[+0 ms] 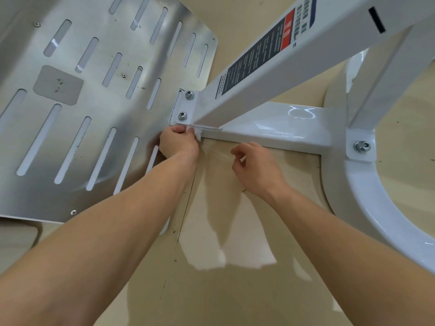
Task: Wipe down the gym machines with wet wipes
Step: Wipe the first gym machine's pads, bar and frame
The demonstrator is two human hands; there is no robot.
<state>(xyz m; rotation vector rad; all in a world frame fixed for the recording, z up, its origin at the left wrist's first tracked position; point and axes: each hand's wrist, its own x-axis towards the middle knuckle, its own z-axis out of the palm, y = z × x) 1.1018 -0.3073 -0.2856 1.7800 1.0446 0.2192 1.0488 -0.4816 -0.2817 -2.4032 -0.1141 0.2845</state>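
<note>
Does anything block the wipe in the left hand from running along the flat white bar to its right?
Nothing visible. The left hand pinches the wipe at the left end of the bar, under the slanted beam. The bar's top lies bare; the right hand hovers off its front edge.

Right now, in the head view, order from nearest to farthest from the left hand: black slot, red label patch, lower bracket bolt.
1. lower bracket bolt, just above the left hand.
2. red label patch, partway up the slanted beam.
3. black slot, at the top right.
</note>
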